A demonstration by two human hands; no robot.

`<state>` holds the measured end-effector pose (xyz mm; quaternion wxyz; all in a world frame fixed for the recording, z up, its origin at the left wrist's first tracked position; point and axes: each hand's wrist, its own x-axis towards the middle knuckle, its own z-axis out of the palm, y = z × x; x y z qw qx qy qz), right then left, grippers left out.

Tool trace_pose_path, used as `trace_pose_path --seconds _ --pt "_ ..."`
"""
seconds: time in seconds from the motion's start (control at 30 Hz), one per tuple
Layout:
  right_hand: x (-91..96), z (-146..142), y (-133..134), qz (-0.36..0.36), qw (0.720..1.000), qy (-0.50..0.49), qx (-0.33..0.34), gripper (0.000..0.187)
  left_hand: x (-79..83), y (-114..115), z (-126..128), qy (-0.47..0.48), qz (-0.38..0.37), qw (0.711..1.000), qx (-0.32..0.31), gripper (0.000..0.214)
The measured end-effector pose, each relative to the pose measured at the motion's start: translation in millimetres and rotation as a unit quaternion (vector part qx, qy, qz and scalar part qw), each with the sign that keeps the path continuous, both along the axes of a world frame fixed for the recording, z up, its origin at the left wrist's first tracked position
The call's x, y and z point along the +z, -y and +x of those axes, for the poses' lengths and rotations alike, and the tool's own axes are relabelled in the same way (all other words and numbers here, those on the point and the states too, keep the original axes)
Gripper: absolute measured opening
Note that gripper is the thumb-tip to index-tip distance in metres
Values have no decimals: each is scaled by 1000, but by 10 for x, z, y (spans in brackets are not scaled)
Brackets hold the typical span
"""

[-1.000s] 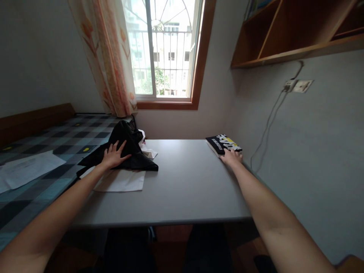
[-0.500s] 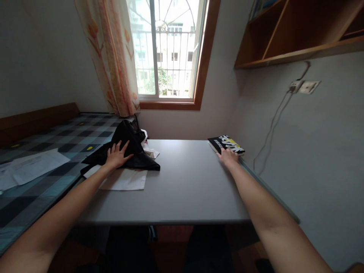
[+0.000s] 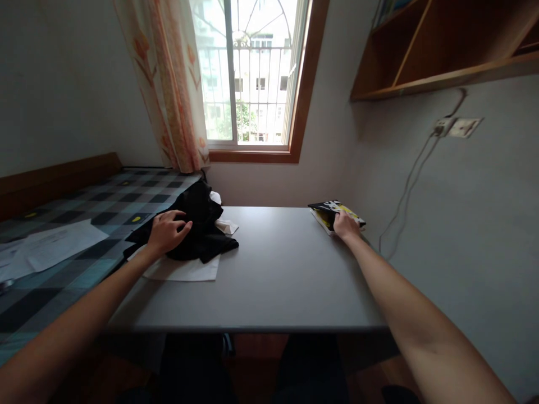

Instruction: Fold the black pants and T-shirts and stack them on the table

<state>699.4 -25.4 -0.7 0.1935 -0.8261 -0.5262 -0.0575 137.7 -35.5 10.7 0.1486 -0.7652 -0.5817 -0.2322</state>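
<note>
A crumpled black fabric item, perhaps a bag or garment, is heaped at the left end of the grey table. Over its near left side is my left hand, fingers loosely bent and thumb apart; I cannot tell how firmly it touches. A flat white sheet, cloth or paper, lies partly under the black fabric. Toward the far right of the table is a book with a black, white and yellow cover. My right hand pinches the front edge of its cover, which is raised, showing yellow inside.
Left of the table is a bed with a checked sheet and white papers on it. A wooden shelf hangs at upper right, above a socket with a dangling cable. The window is straight ahead.
My right hand has lifted the book's front cover, which was lying closed. My left hand has drawn slightly left and its fingers have curled; the black fabric has slumped lower and changed shape.
</note>
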Motion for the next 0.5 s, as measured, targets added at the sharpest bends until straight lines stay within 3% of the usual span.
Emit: trace_pose_path --seconds 0.17,0.27,0.33,0.4,0.5 --pt "260 -343 -59 59 991 -58 107 37 81 45 321 -10 19 994 -106 46" --pt "491 -661 -88 154 959 -143 189 30 44 29 569 35 -7 987 -155 37" --pt "662 -902 -85 201 915 -246 248 29 -1 19 774 109 -53 974 -190 32" --pt "829 -1161 -57 220 851 -374 295 30 -55 25 1011 211 -132 940 -232 34" --pt "1034 -1546 22 205 747 -523 356 32 -121 59 1377 334 -209 883 -255 75"
